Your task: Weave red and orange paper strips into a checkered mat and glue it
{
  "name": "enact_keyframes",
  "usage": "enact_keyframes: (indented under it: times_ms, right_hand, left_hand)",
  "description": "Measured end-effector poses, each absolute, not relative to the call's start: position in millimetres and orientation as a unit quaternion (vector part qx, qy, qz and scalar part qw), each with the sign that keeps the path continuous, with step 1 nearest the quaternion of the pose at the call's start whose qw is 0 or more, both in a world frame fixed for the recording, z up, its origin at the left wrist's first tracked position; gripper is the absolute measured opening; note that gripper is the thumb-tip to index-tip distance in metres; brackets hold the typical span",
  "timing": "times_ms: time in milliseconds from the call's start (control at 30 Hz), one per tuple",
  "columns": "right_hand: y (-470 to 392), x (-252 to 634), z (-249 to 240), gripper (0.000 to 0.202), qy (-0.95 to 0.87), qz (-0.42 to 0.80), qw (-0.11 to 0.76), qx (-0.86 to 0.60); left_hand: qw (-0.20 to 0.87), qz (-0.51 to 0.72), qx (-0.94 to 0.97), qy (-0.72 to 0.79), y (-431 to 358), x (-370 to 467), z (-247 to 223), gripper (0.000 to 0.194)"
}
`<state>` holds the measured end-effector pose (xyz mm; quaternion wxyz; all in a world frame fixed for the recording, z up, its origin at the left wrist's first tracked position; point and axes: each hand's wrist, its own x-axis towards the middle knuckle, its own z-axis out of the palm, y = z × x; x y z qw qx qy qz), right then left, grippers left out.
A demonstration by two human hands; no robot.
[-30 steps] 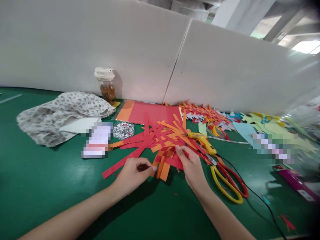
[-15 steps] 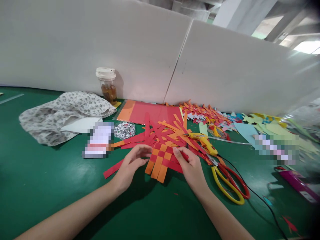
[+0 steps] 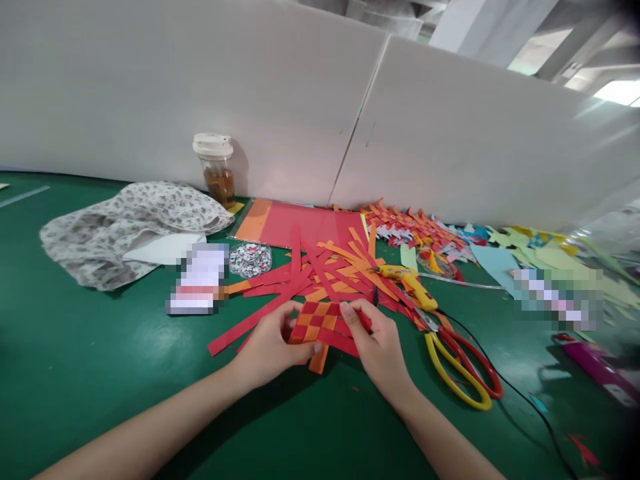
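Note:
A small checkered weave of red and orange paper strips is held above the green table between both hands. My left hand grips its left side, thumb across the front near the lower edge and fingers behind. My right hand pinches the right side, where red strip ends run out under the thumb. One orange strip end hangs below my left thumb. Just beyond the weave lies a heap of loose red and orange paper strips.
Right of my hands lie a yellow glue gun with a black cord and red-and-yellow-handled scissors. A phone, a bag of small round pieces, a patterned cloth and a lidded cup are to the left. A white partition stands behind.
My left hand, open beside the weave before, has moved right and closed on its left side. The thumb now covers part of the orange ends. My right hand keeps its hold.

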<state>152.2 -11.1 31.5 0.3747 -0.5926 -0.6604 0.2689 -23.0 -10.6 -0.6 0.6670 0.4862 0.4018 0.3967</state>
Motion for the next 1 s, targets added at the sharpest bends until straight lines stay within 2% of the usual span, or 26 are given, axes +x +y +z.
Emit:
enact_keyframes:
  times_ms: [167, 367, 433, 600, 800, 1000]
  right_hand:
    - [-12, 153, 32, 0.034, -0.670, 0.264, 0.377, -0.583]
    - [-12, 154, 36, 0.030, -0.710, 0.250, 0.363, -0.550]
    - [-13, 155, 36, 0.028, -0.733, 0.249, 0.344, -0.531]
    - [-13, 154, 37, 0.025, -0.772, 0.262, 0.317, -0.484]
    - [-11, 155, 42, 0.014, -0.752, 0.298, 0.341, -0.479]
    - [-8, 155, 40, 0.016, -0.727, 0.340, 0.347, -0.484]
  left_hand:
    - [0.642, 0.387, 0.522, 0.408, -12, -24, -1, 0.041]
    - [0.624, 0.426, 0.528, 0.387, -10, -28, 10, 0.051]
    - [0.601, 0.448, 0.528, 0.399, -7, -30, 15, 0.047]
    - [0.588, 0.408, 0.557, 0.421, -4, -34, 19, 0.019]
    - [0.576, 0.414, 0.560, 0.430, -6, -33, 17, 0.015]
    - [0.602, 0.412, 0.536, 0.425, -5, -31, 16, 0.016]
